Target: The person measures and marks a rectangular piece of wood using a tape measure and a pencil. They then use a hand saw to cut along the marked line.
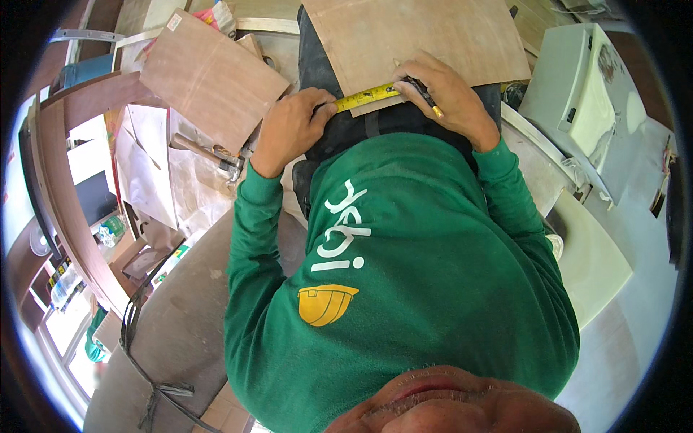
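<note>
Pinched at Both Ends, Close In

Spread across dark-trousered thighs [315, 61]: a broad, flat, tan plywood board [433, 43], straight-edged and faintly grained. Liable to slide or tilt with any shift of the legs, seemingly balanced there. Off to the left: a smaller, rectangular brown plywood panel [213, 76], slanted, smooth, faintly streaked. Next down in size, the left hand [299, 126], thumb against fingers on one end of a narrow yellow tape-measure blade [366, 97], dark-marked, probably thin steel; and the right hand [451, 94], closed on the other end. For the blade, a path over the board's near left corner, and a risk of bowing or shifting from uneven pull or loosened fingertips. Slimmest, also in the right hand: a dark, rod-shaped pencil or pen [424, 94], yellow-ended, possibly prone to stray marks from so crowded a grip.
</note>
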### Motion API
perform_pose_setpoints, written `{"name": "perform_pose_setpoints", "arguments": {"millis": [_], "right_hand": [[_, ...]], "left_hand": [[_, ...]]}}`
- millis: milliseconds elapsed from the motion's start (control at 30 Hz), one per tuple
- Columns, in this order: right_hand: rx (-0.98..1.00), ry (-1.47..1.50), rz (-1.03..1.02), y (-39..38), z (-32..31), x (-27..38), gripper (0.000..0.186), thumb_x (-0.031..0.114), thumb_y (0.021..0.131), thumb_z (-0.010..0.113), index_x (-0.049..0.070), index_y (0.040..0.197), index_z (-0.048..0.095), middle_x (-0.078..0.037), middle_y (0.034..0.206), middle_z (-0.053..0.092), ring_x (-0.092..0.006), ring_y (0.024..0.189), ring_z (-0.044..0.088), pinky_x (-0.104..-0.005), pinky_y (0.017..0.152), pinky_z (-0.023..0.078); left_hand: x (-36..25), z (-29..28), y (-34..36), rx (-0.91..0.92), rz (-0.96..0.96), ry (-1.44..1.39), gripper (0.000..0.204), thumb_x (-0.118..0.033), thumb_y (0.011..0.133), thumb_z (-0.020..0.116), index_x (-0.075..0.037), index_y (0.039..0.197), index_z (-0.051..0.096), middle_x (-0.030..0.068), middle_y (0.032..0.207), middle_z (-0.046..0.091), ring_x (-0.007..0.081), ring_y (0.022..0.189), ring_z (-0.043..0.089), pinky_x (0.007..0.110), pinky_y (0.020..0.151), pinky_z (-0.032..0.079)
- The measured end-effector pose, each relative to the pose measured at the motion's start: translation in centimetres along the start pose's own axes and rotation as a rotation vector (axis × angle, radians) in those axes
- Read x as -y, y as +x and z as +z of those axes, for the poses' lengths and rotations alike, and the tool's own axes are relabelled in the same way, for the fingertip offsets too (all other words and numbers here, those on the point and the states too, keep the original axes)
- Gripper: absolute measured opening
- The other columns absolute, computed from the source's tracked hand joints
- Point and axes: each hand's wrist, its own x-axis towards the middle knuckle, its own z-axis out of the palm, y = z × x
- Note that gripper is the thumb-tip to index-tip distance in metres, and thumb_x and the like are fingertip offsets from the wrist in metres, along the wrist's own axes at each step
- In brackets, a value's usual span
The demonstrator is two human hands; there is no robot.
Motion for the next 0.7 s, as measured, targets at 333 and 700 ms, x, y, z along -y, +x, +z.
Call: {"name": "perform_pose_setpoints", "arguments": {"millis": [333,700], "right_hand": [[0.008,-0.016,0.010,0.0,0.3,0.2,0.023,0.025,0.107,0.071,0.006,0.119,0.071,-0.016,0.110,0.067,-0.0370,0.099,0.068,-0.0471,0.088,0.056],[-0.167,0.129,0.068,-0.7,-1.7,0.0,0.024,0.021,0.106,0.072,0.001,0.120,0.073,-0.016,0.112,0.075,-0.0320,0.100,0.072,-0.0407,0.087,0.056]], "left_hand": [[-0.4,-0.3,0.5,0.074,-0.026,0.017,0.027,-0.029,0.106,0.066,-0.007,0.117,0.078,0.0197,0.104,0.077,0.0425,0.094,0.073,0.049,0.083,0.056],[0.1,-0.7,1.3,0.120,-0.028,-0.003,0.025,-0.030,0.104,0.067,-0.009,0.112,0.079,0.0192,0.106,0.079,0.0449,0.094,0.073,0.053,0.082,0.057]]}}
